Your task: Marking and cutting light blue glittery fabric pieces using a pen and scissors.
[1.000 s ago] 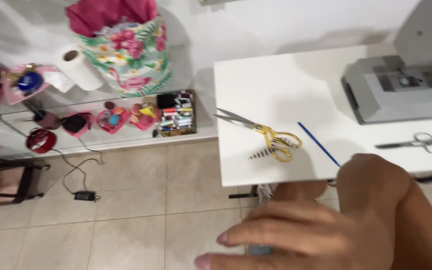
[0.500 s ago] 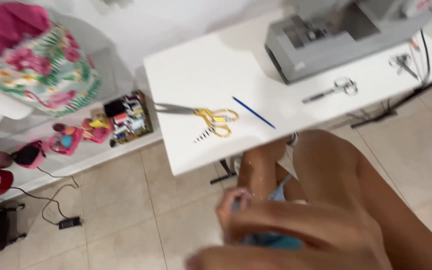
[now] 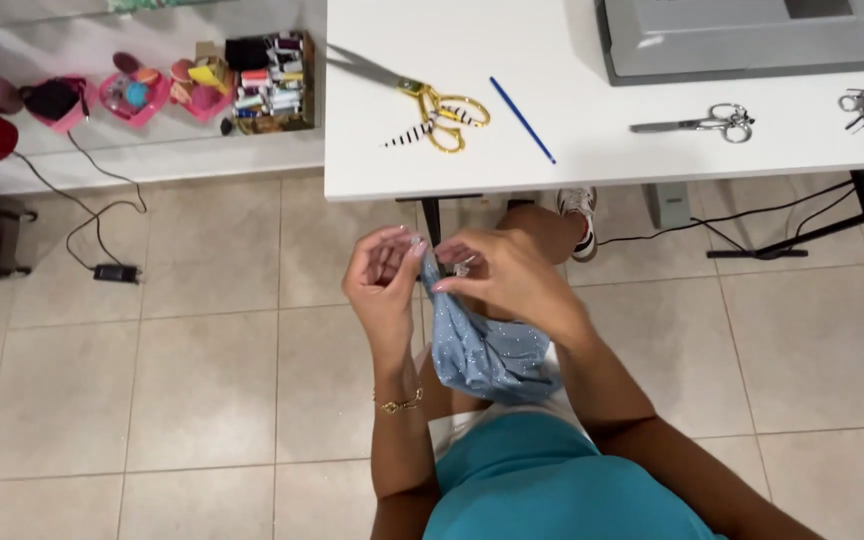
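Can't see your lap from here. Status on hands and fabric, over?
Left hand and right hand pinching the blue sparkly fabric at its top edge. Fabric bunched over lap. Nothing between hands; gold-handled scissors untouched on white table.

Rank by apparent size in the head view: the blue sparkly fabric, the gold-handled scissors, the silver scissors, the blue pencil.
1. Blue sparkly fabric, though it is nearer the camera.
2. Gold-handled scissors.
3. Silver scissors and blue pencil: similar length, too close to rank.

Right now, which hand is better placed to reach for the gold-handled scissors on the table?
Probably the left hand: it sits nearer the gold-handled scissors, while the right hand pinches the blue sparkly fabric.
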